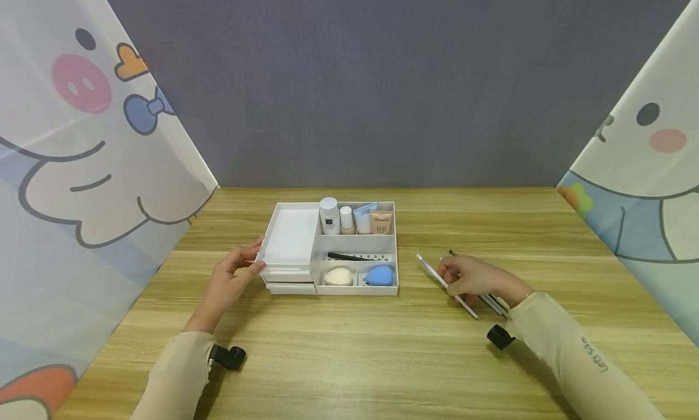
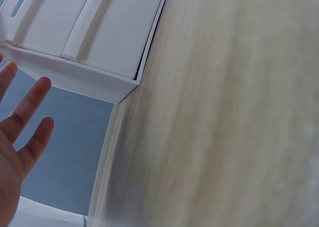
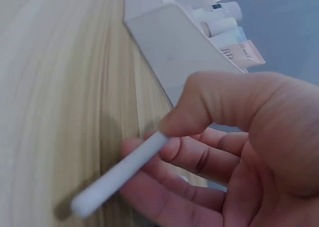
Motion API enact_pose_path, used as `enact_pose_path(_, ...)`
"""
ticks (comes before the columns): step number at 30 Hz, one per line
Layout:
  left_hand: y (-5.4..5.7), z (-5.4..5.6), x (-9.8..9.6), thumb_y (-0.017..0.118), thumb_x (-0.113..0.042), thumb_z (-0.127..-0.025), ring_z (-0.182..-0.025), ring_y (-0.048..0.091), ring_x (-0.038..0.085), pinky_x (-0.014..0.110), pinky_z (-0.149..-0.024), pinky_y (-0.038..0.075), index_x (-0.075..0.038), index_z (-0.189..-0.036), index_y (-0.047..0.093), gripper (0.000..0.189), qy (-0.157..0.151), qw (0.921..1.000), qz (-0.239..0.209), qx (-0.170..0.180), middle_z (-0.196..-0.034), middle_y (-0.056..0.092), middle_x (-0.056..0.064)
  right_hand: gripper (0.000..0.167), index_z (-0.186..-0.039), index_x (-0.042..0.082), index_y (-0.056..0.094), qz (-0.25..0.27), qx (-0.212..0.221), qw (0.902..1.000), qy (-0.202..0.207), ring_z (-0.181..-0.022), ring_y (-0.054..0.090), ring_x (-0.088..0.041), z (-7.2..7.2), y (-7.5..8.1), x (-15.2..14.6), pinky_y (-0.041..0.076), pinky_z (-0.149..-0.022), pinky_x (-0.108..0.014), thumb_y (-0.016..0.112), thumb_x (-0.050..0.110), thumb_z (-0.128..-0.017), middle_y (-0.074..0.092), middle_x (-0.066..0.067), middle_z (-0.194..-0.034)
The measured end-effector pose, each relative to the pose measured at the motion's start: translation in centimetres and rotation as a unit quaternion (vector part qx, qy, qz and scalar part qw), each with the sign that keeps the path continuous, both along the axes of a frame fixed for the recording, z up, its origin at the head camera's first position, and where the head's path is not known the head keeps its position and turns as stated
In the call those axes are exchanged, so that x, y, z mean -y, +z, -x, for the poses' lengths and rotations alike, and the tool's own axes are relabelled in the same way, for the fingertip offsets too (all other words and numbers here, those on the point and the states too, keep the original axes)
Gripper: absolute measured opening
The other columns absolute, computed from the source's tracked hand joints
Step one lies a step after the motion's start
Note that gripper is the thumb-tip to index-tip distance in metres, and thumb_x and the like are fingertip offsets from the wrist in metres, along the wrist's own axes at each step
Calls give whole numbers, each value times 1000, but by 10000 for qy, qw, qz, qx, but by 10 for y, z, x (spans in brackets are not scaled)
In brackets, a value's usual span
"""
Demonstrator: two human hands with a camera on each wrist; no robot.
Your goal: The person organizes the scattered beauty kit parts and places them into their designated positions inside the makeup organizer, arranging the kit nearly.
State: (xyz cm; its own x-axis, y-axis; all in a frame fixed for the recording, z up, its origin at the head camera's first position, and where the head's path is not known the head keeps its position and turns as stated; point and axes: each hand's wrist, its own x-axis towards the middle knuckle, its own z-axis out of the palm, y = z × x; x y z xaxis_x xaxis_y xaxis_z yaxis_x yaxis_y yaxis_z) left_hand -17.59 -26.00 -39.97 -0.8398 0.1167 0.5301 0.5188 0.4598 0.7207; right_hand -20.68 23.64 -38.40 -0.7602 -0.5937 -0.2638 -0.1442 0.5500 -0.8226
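Note:
A white slim stick (image 1: 429, 269) with a purple end, like a pen or brush, is pinched between the thumb and fingers of my right hand (image 1: 474, 277). Its rounded white end (image 3: 94, 199) points down toward the wood in the right wrist view. Partly hidden beneath that hand lie several more slim sticks (image 1: 494, 304), dark and pale. At the left side of the white organizer (image 1: 355, 291), my left hand (image 1: 225, 281) has its fingertips against the edge. The left wrist view shows those fingers (image 2: 31, 105) spread and fairly straight beside the organizer's drawers (image 2: 117, 33).
Inside the organizer stand a white bottle (image 1: 330, 216), a small white-capped bottle (image 1: 346, 218), a blue tube (image 1: 363, 216) and a beige BB tube (image 1: 381, 222). A black pencil (image 1: 347, 257), a cream sponge (image 1: 338, 277) and a blue sponge (image 1: 380, 275) lie in front compartments. A grey wall (image 1: 355, 92) backs the table.

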Motion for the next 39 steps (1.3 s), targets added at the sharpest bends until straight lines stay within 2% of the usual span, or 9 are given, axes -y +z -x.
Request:
enact_pose_path(5, 1, -1, -1, 68, 10, -88, -107, 57, -5, 14, -82, 45, 2, -112, 64, 26, -4, 10000, -48, 59, -139, 55, 15, 32, -119, -12, 43, 700, 630, 9955, -40, -64, 65, -23, 5, -6, -4, 56, -52, -32, 57, -4, -91, 64, -15, -79)
enact_pose_path(11, 2, -1, -1, 68, 10, -88, -109, 57, -4, 14, -82, 45, 3, -111, 63, 25, -37, 10000, -46, 8, -138, 55, 16, 36, -122, -16, 34, 1641, 1042, 9809, -122, -69, 68, -22, 9, -14, -3, 59, -61, -37, 51, -6, -93, 66, -15, -86)
enact_pose_path(14, 2, -1, -1, 68, 11, -87, -107, 58, -5, 14, -82, 45, 4, -112, 63, 26, -12, 10000, -31, 11, -137, 55, 17, 35, -124, -15, 33, 2142, 1128, 9698, -291, -74, 68, -23, 10, -18, 1, 60, -66, -40, 50, -7, -95, 66, -15, -89)
enact_pose_path(20, 2, -1, -1, 68, 11, -87, -107, 58, -3, 14, -82, 46, 4, -111, 62, 25, 31, 9999, -75, 108, -138, 55, 18, 35, -126, -11, 33, 2848, 1298, 9467, -756, -81, 70, -24, 9, -20, 9, 60, -70, -37, 51, -7, -95, 67, -12, -92)
enact_pose_path(27, 2, -1, -1, 68, 9, -89, -110, 60, 5, 15, -82, 46, 2, -110, 63, 22, 57, 9999, -27, 109, -138, 56, 15, 31, -126, -6, 34, 3458, 1683, 9134, -1331, -83, 71, -22, 5, -15, 22, 59, -75, -36, 46, -7, -98, 68, -11, -94)
enact_pose_path(29, 2, -1, -2, 67, 10, -89, -110, 59, 2, 14, -82, 46, 3, -110, 63, 22, 62, 9999, -23, 128, -137, 56, 17, 28, -125, -3, 36, 3564, 1725, 9064, -1469, -83, 70, -21, 4, -13, 26, 59, -75, -35, 46, -7, -98, 67, -10, -93)
enact_pose_path(34, 21, -13, -14, 65, 14, -88, -104, 57, -8, 13, -82, 45, 10, -108, 61, 20, 69, 9999, -6, 107, -131, 55, 28, 29, -124, 0, 38, 3707, 1599, 8979, -1753, -80, 70, -19, 2, -6, 38, 59, -74, -34, 49, -7, -98, 67, -8, -90)
enact_pose_path(36, 29, -18, -18, 65, 15, -88, -102, 57, -7, 13, -81, 45, 12, -106, 60, 19, 69, 9999, 11, 101, -129, 55, 30, 28, -123, 1, 40, 3774, 1521, 8951, -1821, -79, 70, -19, 1, -3, 43, 59, -72, -33, 50, -6, -98, 68, -8, -89)
enact_pose_path(39, 32, -20, -20, 65, 15, -88, -103, 59, -2, 14, -81, 46, 10, -105, 61, 18, 96, 9999, 26, 121, -129, 55, 30, 24, -118, 4, 44, 3940, 1472, 8886, -1831, -78, 69, -19, 1, -1, 52, 59, -72, -33, 51, -7, -98, 69, -8, -88)
